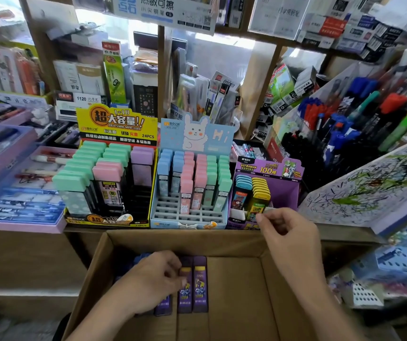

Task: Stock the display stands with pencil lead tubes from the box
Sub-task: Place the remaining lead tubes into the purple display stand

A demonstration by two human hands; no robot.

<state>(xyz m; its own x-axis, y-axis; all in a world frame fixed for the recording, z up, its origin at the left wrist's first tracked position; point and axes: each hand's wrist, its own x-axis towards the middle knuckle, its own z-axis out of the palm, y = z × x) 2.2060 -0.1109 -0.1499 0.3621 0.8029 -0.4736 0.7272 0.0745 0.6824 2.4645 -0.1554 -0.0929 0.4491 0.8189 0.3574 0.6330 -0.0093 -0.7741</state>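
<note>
Stands: three. Purple tubes in box: three visible.

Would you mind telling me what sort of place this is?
Most likely a stationery shop: retail display stands of pencil lead tubes, racks of pens, and a cardboard box of stock.

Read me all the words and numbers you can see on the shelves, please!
"1=10", "24PCS": yellow display stand
"Hi": blue bunny display stand
"ULTRAMAN", "100": purple display stand
"1120": white box
"G-5": green refill box
Labels on the lead tubes in the cardboard box are too blurred to read.
</note>
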